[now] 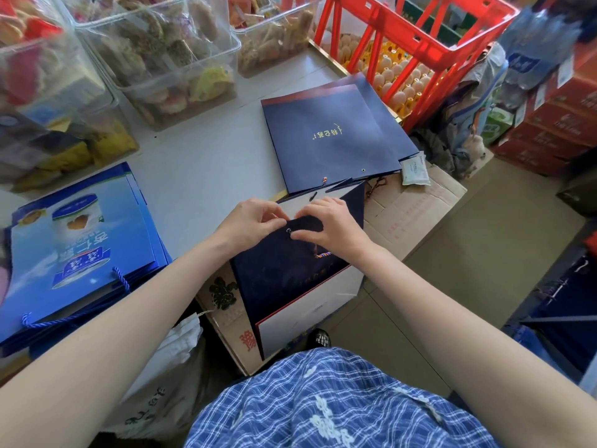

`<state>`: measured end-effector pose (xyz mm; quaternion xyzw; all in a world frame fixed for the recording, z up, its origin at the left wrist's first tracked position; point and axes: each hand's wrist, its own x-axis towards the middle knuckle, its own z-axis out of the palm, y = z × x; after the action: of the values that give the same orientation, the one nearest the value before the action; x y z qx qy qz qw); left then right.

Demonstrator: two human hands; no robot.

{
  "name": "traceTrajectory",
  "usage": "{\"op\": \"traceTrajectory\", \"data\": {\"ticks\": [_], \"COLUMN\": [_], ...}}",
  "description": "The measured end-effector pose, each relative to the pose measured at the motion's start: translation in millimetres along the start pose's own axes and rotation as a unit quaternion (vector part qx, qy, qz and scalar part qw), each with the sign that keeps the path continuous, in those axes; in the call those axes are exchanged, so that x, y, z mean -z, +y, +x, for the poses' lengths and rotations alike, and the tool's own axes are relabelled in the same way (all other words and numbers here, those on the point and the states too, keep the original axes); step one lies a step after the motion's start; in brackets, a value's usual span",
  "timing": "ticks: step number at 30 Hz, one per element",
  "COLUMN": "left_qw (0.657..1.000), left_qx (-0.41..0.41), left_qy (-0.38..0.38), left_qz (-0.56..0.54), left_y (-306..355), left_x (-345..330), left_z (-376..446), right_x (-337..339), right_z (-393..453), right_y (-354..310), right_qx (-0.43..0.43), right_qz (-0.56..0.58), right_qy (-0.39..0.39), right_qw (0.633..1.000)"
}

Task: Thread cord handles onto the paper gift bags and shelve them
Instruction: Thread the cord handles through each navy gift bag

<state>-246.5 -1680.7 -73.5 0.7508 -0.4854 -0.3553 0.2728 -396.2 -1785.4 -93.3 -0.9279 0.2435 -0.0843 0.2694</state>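
The dark navy paper gift bag [284,263] lay flat over the near edge of the white tabletop [206,163], partly on a brown cardboard box [416,208]. The left hand [250,221] pinched the bag's top edge, its grip closed on the paper beside a metal eyelet [288,230]. The right hand [329,221] pinched a multicoloured cord [323,253] end at that eyelet. A stack of navy paper bags [332,134] lay toward the tabletop's right edge; blue printed bags with cord handles [80,240] sat near the left edge.

Cord end [276,217] under fingers; blurred
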Motion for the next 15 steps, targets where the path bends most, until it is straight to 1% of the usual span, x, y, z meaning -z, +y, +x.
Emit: {"op": "traceTrajectory", "data": {"ticks": [2,3,7,9,12,15], "left_qw": [0.999,0.999,0.993,0.989,0.988,0.994], "left_qx": [-0.001,0.000,0.050,0.070,0.075,0.063], "left_qy": [-0.030,-0.048,-0.102,-0.124,-0.129,-0.093], "left_qz": [-0.015,-0.021,-0.044,-0.043,-0.036,-0.013], "left_y": [0.6,1.5,6.8,10.1,16.6,23.7], "left_x": [2.2,3.4,9.4,13.5,20.7,26.6], "left_z": [0.5,1.2,6.4,9.9,13.8,17.8], "right_x": [-1.4,-3.1,-11.3,-11.5,-5.2,0.1], "right_z": [-0.7,-2.4,-10.2,-8.7,-5.2,-1.5], "right_y": [-0.1,0.2,-3.4,-4.2,-4.1,-8.6], "right_qx": [0.008,0.019,0.082,0.113,0.144,0.150], "right_qz": [-0.016,-0.027,-0.081,-0.098,-0.128,-0.128], "right_qy": [-0.003,0.008,0.091,0.120,0.149,0.148], "right_qw": [1.000,0.999,0.989,0.981,0.970,0.969]}}
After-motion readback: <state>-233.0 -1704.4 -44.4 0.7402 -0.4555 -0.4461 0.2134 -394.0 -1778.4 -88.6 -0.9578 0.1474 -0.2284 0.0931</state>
